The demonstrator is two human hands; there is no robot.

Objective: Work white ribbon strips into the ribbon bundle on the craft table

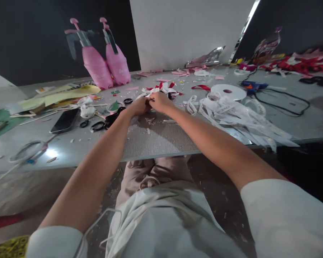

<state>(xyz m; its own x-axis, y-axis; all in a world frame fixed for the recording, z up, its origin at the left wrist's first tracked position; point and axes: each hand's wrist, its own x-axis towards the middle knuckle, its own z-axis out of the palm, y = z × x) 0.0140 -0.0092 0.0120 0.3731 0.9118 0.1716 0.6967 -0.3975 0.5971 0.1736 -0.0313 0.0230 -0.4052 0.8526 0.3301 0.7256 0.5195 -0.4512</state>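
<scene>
Pinching ribbon bow (161, 89) btwn fingers (150, 102)

Nothing here I can actually read. The white ribbon strips (239, 114) heaped to my right carry dark printed marks, but they're too small and blurred to make out. The two pink spray bottles (107, 64) at the back show a faint pale patch each, no legible lettering. The phone (65, 120) lies with its screen dark, showing no text.
</scene>
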